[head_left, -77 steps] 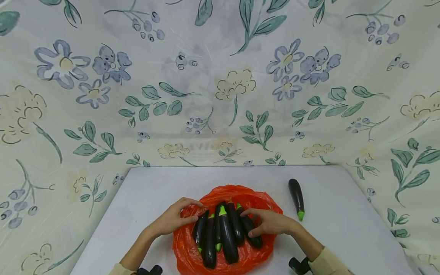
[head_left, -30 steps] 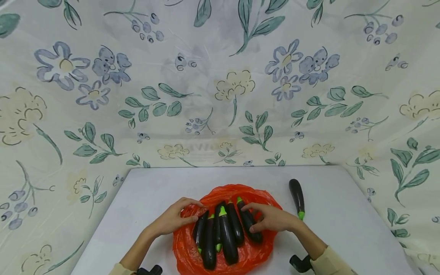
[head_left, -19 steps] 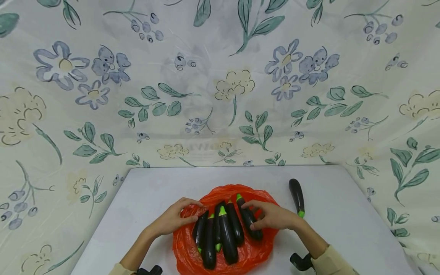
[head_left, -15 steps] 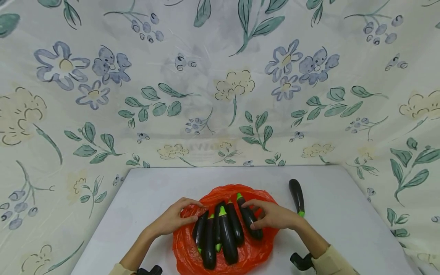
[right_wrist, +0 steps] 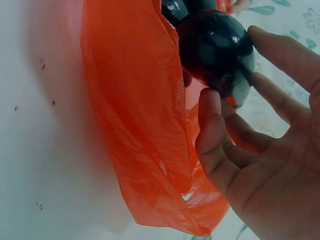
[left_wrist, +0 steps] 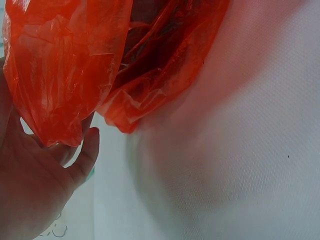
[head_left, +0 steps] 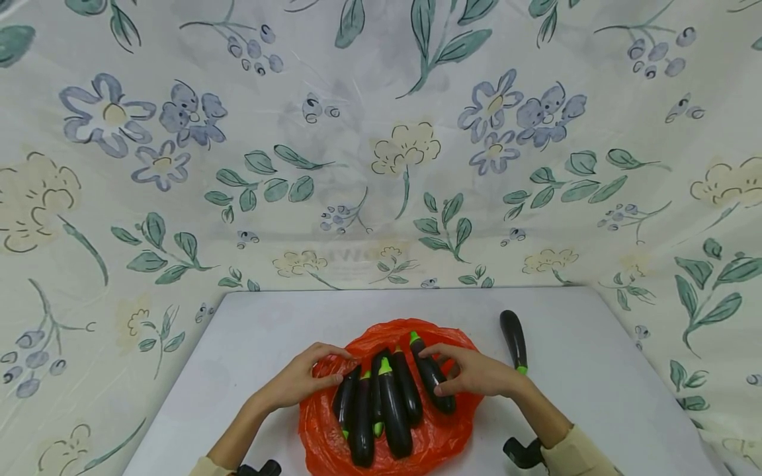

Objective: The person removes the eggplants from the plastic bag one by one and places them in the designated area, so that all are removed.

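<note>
Several dark eggplants lie side by side on a red plastic bag (head_left: 440, 449). My right hand (head_left: 479, 373) grips the rightmost eggplant (head_left: 430, 373), fingers on its far upper side and thumb near its lower end. In the right wrist view, fingertips touch the rounded end of that eggplant (right_wrist: 215, 50). My left hand (head_left: 300, 377) rests at the bag's left edge, its fingers reaching over the rim and its thumb beside the leftmost eggplant (head_left: 346, 400). From the left wrist, the bag's loose edge (left_wrist: 65, 75) drapes over part of that hand, hiding some fingers.
One more eggplant (head_left: 513, 337) lies apart on the white table (head_left: 268, 311), behind the right forearm. A floral cloth (head_left: 381, 132) hangs behind the table's far edge. Black wrist mounts (head_left: 524, 453) sit near both sleeves.
The rightmost eggplant has shifted away from me, its green stem now farther toward the bag's back edge, with my right hand moving along. The left hand stays where it was.
</note>
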`<state>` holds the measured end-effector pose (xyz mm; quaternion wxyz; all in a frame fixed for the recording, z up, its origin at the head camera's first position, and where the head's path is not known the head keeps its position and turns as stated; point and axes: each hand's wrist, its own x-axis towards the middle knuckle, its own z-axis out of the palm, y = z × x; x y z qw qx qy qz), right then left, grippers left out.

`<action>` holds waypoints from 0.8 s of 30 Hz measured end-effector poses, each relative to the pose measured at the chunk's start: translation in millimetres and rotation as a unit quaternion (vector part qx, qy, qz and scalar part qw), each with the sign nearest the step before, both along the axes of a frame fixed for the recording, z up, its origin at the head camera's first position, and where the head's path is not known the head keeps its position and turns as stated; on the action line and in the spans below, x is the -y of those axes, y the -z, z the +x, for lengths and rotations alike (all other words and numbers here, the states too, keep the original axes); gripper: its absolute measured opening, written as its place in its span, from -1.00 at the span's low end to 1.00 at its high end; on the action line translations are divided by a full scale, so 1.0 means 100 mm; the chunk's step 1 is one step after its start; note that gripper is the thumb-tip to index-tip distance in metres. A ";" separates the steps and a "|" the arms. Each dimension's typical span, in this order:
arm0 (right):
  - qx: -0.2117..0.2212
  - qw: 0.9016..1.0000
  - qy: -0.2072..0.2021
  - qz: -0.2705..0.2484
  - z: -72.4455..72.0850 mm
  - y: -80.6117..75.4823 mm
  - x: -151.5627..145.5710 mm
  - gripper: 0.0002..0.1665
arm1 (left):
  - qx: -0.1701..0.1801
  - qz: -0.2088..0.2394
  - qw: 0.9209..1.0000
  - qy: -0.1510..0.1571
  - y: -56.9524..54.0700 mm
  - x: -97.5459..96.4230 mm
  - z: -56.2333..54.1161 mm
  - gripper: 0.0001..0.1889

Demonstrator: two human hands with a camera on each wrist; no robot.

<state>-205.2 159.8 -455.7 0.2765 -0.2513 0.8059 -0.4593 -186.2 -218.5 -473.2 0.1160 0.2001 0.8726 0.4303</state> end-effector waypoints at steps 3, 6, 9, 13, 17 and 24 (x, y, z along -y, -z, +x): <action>-0.001 1.000 0.002 -0.001 0.01 -0.01 0.00 -0.30 | 0.002 0.001 1.000 -0.001 0.00 0.00 0.00 -0.64; 0.000 1.000 0.004 -0.004 0.01 -0.03 0.00 -0.30 | 0.005 0.002 1.000 -0.002 0.00 0.00 0.00 -0.64; 0.002 1.000 0.004 -0.005 0.02 -0.05 0.00 -0.30 | 0.009 0.004 1.000 -0.003 -0.01 0.00 0.01 -0.63; 0.002 1.000 0.003 -0.004 0.02 -0.06 0.00 -0.30 | 0.009 0.003 1.000 -0.002 -0.01 0.00 0.01 -0.62; -0.003 1.000 0.000 0.000 0.02 -0.06 -0.01 -0.30 | 0.005 0.002 1.000 -0.002 -0.01 0.00 0.01 -0.62; -0.009 1.000 -0.003 0.005 0.01 -0.10 -0.02 -0.29 | -0.006 -0.005 1.000 0.001 0.00 0.00 0.00 -0.63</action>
